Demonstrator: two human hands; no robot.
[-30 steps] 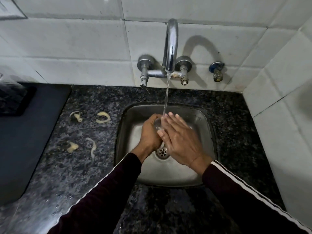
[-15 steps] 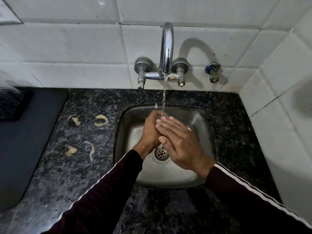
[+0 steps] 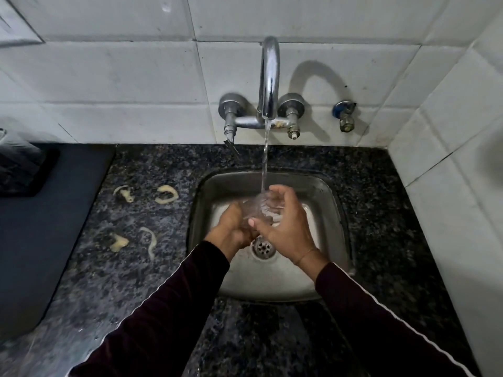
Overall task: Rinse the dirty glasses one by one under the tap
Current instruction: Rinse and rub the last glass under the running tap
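Observation:
A clear glass (image 3: 258, 208) is held over the steel sink (image 3: 330, 202), right under the running stream from the chrome tap (image 3: 269, 77). My left hand (image 3: 231, 227) grips the glass from the left and below. My right hand (image 3: 285, 224) curls around its right side, thumb at the near edge and fingers over the far rim. Water runs into and over the glass. Much of the glass is hidden by my fingers.
Several pale food scraps (image 3: 166, 194) lie on the dark granite counter (image 3: 130, 268) left of the sink. A dark mat or tray (image 3: 40, 227) covers the far left. A small valve (image 3: 344, 115) sticks out of the tiled wall at right. The drain (image 3: 262, 247) sits below my hands.
My right hand went from lying flat over the glass to curling around its side, so the glass now shows between both hands. The view shifted slightly.

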